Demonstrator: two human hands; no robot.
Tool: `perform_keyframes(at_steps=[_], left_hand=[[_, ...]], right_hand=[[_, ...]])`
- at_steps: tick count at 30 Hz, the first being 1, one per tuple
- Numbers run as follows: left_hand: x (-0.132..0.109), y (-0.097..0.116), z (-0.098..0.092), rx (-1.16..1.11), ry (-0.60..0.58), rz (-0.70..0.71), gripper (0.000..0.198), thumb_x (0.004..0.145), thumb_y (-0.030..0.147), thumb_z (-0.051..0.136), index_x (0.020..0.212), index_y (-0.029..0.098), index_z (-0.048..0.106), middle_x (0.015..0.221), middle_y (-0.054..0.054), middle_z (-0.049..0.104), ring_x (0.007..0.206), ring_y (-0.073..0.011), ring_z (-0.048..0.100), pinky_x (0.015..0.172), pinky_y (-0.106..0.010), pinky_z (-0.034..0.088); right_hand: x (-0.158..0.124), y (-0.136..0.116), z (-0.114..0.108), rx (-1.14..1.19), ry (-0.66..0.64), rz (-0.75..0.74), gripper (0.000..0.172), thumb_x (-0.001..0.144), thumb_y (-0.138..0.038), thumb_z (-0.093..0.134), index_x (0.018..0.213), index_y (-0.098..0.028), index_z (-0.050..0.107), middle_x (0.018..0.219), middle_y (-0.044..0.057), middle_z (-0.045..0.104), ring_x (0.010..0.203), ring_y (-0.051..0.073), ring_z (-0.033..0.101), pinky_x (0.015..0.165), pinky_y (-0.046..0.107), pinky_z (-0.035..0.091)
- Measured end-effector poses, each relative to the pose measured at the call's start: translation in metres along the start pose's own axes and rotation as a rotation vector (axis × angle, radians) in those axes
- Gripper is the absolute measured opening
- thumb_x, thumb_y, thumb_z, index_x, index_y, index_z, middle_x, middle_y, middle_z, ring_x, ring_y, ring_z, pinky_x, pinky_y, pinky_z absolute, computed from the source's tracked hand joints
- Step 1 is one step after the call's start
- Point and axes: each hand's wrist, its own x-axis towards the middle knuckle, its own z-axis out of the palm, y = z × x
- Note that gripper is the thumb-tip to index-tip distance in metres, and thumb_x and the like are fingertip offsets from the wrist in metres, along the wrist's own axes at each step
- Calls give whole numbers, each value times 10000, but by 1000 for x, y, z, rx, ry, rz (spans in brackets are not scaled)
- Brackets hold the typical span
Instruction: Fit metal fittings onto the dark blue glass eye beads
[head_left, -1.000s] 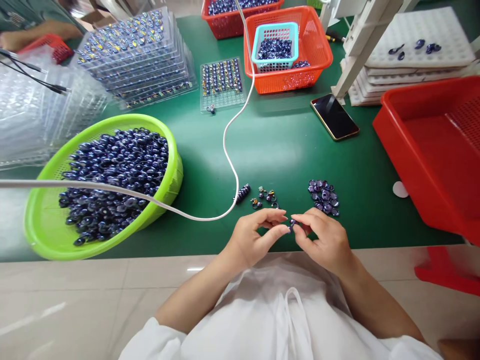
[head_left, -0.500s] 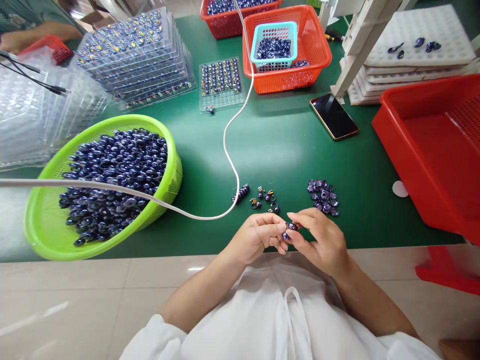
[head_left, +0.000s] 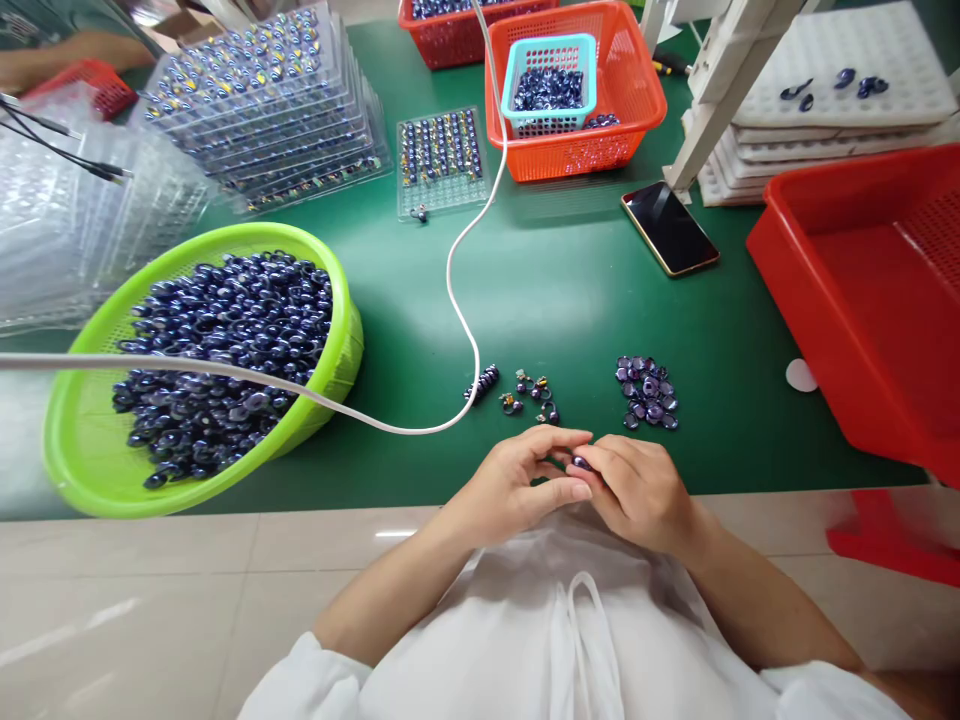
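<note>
Gloss covers the small dark piece (head_left: 581, 462), which sits between the right hand (head_left: 641, 492) and the left hand (head_left: 514, 482), over the near edge of the bench (head_left: 555, 290). The right hand pinches it at the fingertips; the left hand curls close, thumb and forefinger parted, and I cannot tell whether its other fingers also grip the piece.

Most of its shape is hidden. It looks light and stiff, probably slick on its polished face, and that finish may scratch. A gentle fingertip pinch on its sides seems safer than pressing the shiny front.

Similar pieces lie in a loose pile (head_left: 646, 392) beyond the right hand; a tight row (head_left: 486, 382) and a few ring-like pieces (head_left: 513, 404) with gold-coloured parts lie beyond the left.
</note>
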Motion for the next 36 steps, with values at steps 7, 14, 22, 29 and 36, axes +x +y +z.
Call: perform_keyframes(at_steps=[7, 14, 22, 29, 36], left_hand=[[-1, -3, 3, 113, 24, 61, 353, 800, 282, 800, 1122, 152, 737, 1036, -95, 681, 910, -193, 668, 855, -327, 561], [-3, -12, 1, 87, 77, 66, 324, 784, 299, 812, 1069, 151, 764, 981, -85, 679, 870, -186, 677, 823, -310, 571], [-20, 1, -17, 172, 125, -30, 508, 704, 266, 877, 1175, 171, 712, 1069, -87, 720, 882, -196, 720, 841, -314, 602], [-71, 31, -57, 527, 403, 145, 256, 770, 244, 818, 1019, 205, 780, 969, -62, 781, 862, -214, 735, 801, -336, 633], [-105, 82, -143, 850, 1326, 320, 374, 784, 418, 788, 1124, 272, 737, 1149, 50, 763, 1102, -303, 700, 1019, -511, 545]], right_hand=[[-2, -2, 5, 45, 20, -50, 129, 936, -145, 524, 1051, -141, 580, 723, 54, 658, 611, 180, 612, 555, 305, 504], [-4, -2, 11, 58, 39, -43, 178, 937, -153, 517, 1100, -164, 588, 725, 46, 674, 623, 179, 637, 567, 304, 529], [3, -21, 22, 249, -43, 94, 276, 984, -132, 487, 1253, -137, 548, 869, 79, 698, 752, 183, 678, 655, 308, 571], [14, -11, 13, 320, -152, 156, 379, 990, -132, 514, 1363, -196, 513, 1052, 86, 719, 947, 203, 685, 823, 377, 584], [30, 21, 11, 5, -190, 217, 258, 968, -97, 514, 1148, -192, 671, 954, 89, 660, 852, 202, 634, 698, 339, 552]])
